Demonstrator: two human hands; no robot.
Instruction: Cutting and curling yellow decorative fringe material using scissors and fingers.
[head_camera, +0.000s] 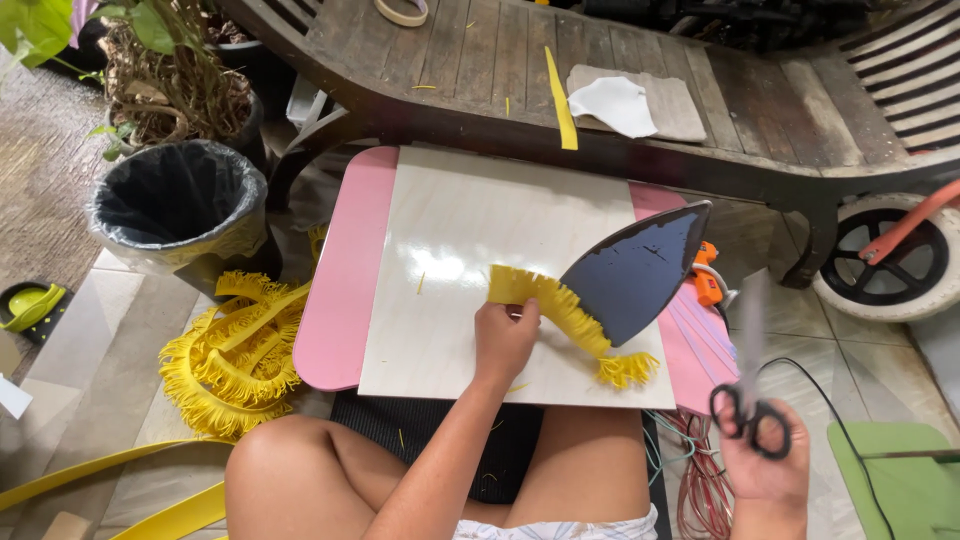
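My left hand (503, 338) presses a strip of yellow fringe (560, 305) against the edge of a dark, leaf-shaped flat piece (637, 270). The fringe follows the lower edge of the piece, and its loose end (628, 370) curls off near the board's front corner. Both lie on a glossy cream board (450, 260) set on a pink tabletop (340, 290) over my lap. Out to the right, off the table, my right hand (765, 470) holds black-handled scissors (750, 400) with the blades pointing up.
A heap of yellow fringe (235, 355) lies on the floor at left, near a black-lined bin (180, 200) and a potted plant (170, 80). A wooden lounger (620, 80) behind holds a yellow strip, white scrap and tape roll. An orange glue gun (708, 280), cords and a wheel (890, 255) sit right.
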